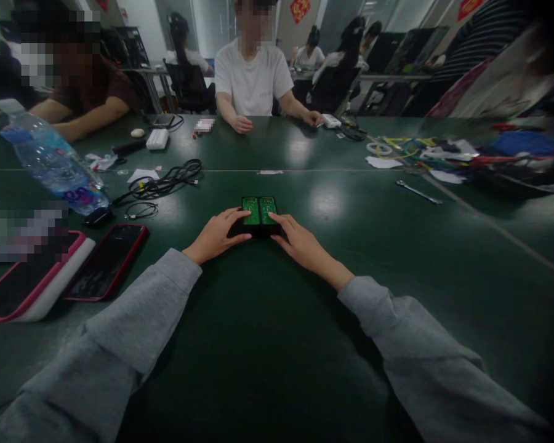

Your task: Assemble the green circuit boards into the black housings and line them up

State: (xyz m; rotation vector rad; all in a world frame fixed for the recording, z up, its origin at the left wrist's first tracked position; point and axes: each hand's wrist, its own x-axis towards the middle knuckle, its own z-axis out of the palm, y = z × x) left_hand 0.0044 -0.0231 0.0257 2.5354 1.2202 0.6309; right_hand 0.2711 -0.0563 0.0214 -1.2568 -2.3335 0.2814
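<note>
Head view: left hand point(216, 236) and right hand point(303, 243) grasp opposite sides of a black case point(260, 232) with green circuit boards point(251, 216), on the table point(258, 320); shifting it would call for even, two-handed pressure.

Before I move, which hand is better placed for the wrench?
Probably the right hand: the wrench lies out on its side, while the left hand is farther off, at the left of the green circuit boards.
</note>
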